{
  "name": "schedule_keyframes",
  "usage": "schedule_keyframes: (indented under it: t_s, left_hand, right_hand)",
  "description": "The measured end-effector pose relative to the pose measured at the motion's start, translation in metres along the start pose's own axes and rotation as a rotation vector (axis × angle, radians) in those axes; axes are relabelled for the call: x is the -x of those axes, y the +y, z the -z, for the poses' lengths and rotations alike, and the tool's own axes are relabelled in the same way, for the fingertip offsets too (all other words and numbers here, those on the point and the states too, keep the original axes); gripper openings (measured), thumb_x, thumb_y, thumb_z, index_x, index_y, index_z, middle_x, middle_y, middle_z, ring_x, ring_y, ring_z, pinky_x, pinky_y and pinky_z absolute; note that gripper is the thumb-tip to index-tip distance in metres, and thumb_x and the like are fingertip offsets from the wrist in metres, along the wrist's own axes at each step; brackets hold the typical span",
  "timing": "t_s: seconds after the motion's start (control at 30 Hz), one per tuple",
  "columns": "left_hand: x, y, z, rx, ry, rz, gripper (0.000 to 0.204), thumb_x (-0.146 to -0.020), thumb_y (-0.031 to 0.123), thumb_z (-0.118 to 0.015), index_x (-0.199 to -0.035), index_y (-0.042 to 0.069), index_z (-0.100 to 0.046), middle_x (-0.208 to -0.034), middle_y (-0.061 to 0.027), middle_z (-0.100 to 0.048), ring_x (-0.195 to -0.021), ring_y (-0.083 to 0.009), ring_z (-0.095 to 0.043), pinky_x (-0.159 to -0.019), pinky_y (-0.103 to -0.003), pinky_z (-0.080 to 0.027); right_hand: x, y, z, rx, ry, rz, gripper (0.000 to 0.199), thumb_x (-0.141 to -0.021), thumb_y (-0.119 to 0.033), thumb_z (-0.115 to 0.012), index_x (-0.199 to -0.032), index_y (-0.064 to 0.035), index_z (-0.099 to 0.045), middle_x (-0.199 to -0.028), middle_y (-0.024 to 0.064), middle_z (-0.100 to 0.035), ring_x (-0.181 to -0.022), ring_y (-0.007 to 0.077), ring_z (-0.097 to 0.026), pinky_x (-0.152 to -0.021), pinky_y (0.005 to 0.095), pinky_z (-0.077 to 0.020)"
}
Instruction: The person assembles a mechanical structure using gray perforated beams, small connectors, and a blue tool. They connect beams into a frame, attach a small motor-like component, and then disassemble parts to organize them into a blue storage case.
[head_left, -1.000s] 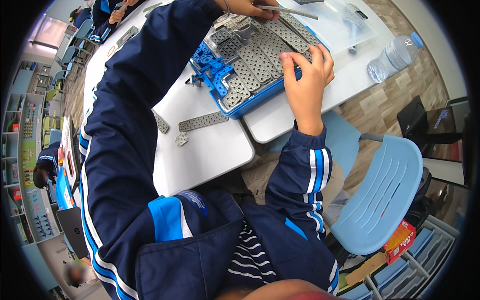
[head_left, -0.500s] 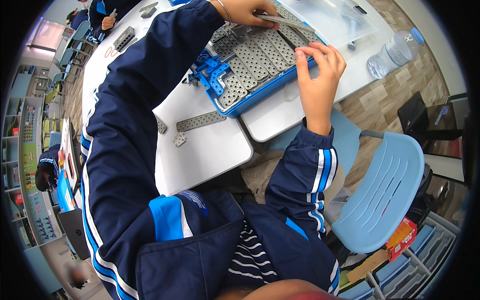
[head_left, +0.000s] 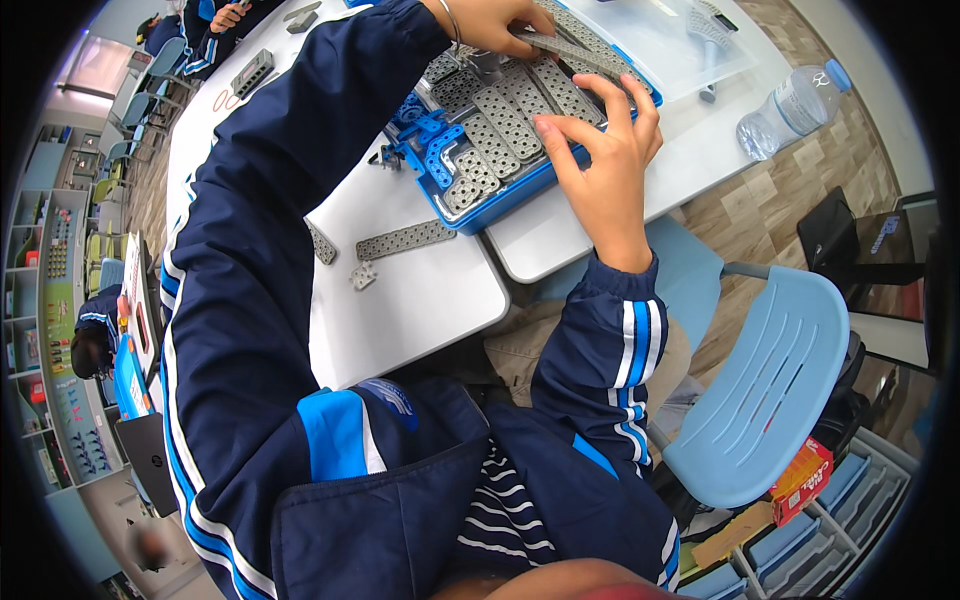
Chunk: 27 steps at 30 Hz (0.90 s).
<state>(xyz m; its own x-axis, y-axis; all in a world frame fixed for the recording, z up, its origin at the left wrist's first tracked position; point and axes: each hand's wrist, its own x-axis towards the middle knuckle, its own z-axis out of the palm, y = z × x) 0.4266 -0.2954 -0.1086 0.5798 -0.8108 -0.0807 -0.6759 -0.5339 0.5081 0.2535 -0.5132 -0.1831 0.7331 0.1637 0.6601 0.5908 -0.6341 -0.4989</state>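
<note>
A blue parts tray (head_left: 500, 208) on the table holds rows of grey perforated building plates (head_left: 505, 120). My left hand (head_left: 490, 24) reaches over its far side, closed on one end of a long grey perforated plate (head_left: 572, 50) that tilts above the others. At the tray's right edge is my right hand (head_left: 612, 150), thumb and fingers apart, with nothing visible between them. Its fingertips are close to the plates and the held plate's right end; whether they touch is unclear. Blue connector pieces (head_left: 437, 150) fill the tray's left corner.
A grey perforated beam (head_left: 405, 240) and a small grey connector (head_left: 363, 276) lie on the white table (head_left: 420, 330). A clear lid (head_left: 690, 40) and a water bottle (head_left: 790, 110) are at the right. A blue chair (head_left: 765, 385) stands beside me. Another person's hand (head_left: 228, 17) shows far left.
My right hand has moved left and in over the tray's plates. My left hand stays on the long plate, which is slightly lower at its right end.
</note>
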Motion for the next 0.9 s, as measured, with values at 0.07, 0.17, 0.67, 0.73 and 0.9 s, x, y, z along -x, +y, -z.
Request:
schedule_keyframes:
  t_s: [0.07, 0.17, 0.67, 0.73, 0.9]
  left_hand:
    - [0.001, 0.002, 0.0, 0.015, -0.001, 0.027, 0.027, -0.082, 0.01, -0.068, -0.107, 0.001, -0.074, -0.08, -0.0082, -0.07, -0.069, -0.0163, -0.063, -0.063, -0.033, -0.05]
    - [0.001, 0.004, 0.002, 0.008, -0.012, 0.045, 0.028, -0.082, 0.01, -0.068, -0.108, 0.001, -0.074, -0.079, -0.0078, -0.07, -0.068, -0.0165, -0.063, -0.062, -0.032, -0.051]
    - [0.006, 0.002, 0.005, -0.026, -0.037, 0.077, 0.045, -0.075, 0.012, -0.078, -0.118, 0.0, -0.072, -0.103, -0.0114, -0.072, -0.081, -0.0194, -0.066, -0.071, -0.033, -0.054]
    - [0.006, 0.004, 0.004, -0.014, -0.034, 0.041, 0.046, -0.074, 0.013, -0.081, -0.118, 0.0, -0.073, -0.105, -0.0117, -0.072, -0.083, -0.02, -0.067, -0.072, -0.033, -0.054]
    - [0.005, 0.006, 0.001, -0.102, 0.011, -0.005, 0.047, -0.074, 0.018, -0.085, -0.116, 0.002, -0.073, -0.106, -0.0117, -0.072, -0.085, -0.0217, -0.068, -0.074, -0.033, -0.055]
  right_hand:
    - [0.0, 0.0, 0.0, -0.028, 0.011, 0.032, 0.017, -0.092, -0.03, -0.074, -0.094, -0.0158, -0.082, -0.136, 0.0039, -0.059, -0.142, 0.0361, -0.032, -0.115, 0.0561, -0.0243]
    - [-0.001, 0.0, -0.002, -0.046, 0.034, -0.003, 0.018, -0.093, -0.032, -0.074, -0.098, -0.017, -0.082, -0.138, 0.0042, -0.058, -0.142, 0.0364, -0.032, -0.115, 0.057, -0.0238]
    - [0.001, 0.008, -0.005, 0.025, 0.069, -0.064, 0.025, -0.101, -0.035, -0.065, -0.108, -0.0169, -0.08, -0.142, 0.0081, -0.055, -0.144, 0.0383, -0.03, -0.116, 0.0571, -0.0221]
    - [0.001, 0.011, -0.004, 0.011, 0.066, -0.061, 0.025, -0.101, -0.035, -0.064, -0.108, -0.0168, -0.08, -0.142, 0.0082, -0.055, -0.143, 0.0384, -0.03, -0.116, 0.057, -0.0226]
    - [0.001, 0.014, -0.003, -0.037, 0.082, -0.076, 0.025, -0.102, -0.034, -0.063, -0.109, -0.0158, -0.079, -0.14, 0.0086, -0.056, -0.143, 0.0378, -0.03, -0.115, 0.056, -0.0242]
